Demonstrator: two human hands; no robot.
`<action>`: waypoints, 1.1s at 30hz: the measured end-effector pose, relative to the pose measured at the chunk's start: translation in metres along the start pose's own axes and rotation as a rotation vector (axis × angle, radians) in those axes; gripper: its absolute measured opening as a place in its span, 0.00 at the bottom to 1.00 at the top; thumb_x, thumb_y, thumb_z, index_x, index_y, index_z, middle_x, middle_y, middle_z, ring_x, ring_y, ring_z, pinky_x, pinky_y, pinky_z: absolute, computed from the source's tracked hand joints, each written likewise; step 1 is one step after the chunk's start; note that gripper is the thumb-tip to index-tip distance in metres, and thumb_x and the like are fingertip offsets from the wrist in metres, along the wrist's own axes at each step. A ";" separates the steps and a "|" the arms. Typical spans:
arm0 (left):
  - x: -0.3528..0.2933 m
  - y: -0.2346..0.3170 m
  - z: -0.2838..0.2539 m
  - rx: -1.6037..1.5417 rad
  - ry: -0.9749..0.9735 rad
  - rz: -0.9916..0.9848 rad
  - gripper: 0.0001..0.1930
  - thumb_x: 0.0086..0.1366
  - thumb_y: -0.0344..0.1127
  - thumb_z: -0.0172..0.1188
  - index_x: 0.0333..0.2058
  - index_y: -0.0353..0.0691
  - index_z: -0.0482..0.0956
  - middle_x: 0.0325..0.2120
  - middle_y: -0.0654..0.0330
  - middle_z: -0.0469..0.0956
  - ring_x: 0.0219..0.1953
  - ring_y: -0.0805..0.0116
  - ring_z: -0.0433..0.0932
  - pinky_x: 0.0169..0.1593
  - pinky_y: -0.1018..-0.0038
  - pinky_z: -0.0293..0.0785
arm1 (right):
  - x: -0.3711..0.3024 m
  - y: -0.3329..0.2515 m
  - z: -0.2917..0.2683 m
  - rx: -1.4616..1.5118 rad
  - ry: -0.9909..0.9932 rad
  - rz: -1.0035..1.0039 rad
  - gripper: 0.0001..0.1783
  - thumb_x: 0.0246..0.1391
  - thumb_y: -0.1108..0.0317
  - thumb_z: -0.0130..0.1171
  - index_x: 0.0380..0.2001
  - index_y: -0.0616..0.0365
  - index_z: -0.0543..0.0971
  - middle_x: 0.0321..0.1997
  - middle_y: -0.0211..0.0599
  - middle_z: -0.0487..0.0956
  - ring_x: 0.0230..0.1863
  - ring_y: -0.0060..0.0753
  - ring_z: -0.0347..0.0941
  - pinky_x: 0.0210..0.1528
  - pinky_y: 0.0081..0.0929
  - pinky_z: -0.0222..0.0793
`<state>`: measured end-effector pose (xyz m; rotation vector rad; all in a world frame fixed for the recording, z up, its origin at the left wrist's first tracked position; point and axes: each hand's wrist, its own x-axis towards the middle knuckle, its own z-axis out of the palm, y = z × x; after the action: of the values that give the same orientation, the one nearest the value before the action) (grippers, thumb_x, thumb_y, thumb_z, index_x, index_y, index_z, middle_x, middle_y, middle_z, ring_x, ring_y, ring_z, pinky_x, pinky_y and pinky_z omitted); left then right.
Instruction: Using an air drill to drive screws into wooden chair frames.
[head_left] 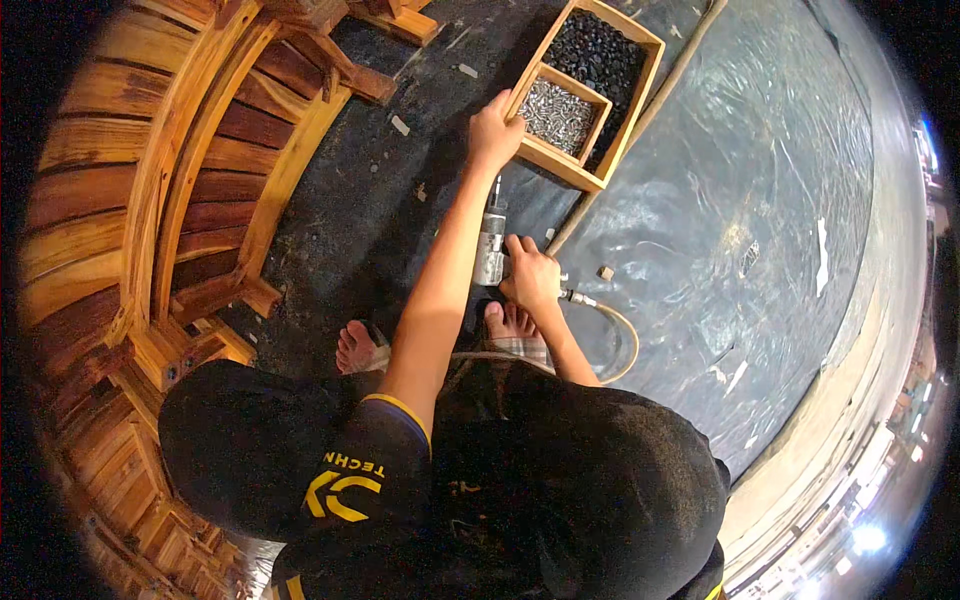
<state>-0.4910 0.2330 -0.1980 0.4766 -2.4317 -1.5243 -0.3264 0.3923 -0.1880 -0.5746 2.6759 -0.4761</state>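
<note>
My left hand (494, 132) reaches forward, its fingers closed on the near left edge of a wooden box (562, 170). A smaller wooden compartment in the box's near left part holds silver screws (556, 115). Small black pieces (600, 50) fill the space around it, too small to name. In my right hand (532, 275) is a silver air-powered driver (490, 250), its bit pointing forward, past my left wrist. A pale air hose (632, 340) runs from a brass fitting at the driver and curves back toward my body.
Slatted wooden furniture (200, 190) stands along my left. Dark plastic sheeting (750, 240) covers the floor, with a wooden pole (660, 100) lying under or beside the box. A small wood block (606, 272) and pale scraps (400, 125) are scattered about. My bare feet (510, 325) are close below the driver.
</note>
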 end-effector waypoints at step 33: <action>0.014 0.005 -0.005 0.233 -0.251 0.118 0.24 0.55 0.29 0.53 0.53 0.41 0.69 0.44 0.42 0.75 0.44 0.41 0.76 0.45 0.56 0.75 | -0.003 0.008 0.004 0.072 0.087 0.020 0.18 0.43 0.72 0.56 0.41 0.53 0.71 0.41 0.45 0.77 0.38 0.56 0.76 0.37 0.48 0.72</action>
<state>-0.5028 0.2254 -0.1908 0.1852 -2.7908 -1.3299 -0.3244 0.3992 -0.1939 -0.5172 2.7304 -0.6024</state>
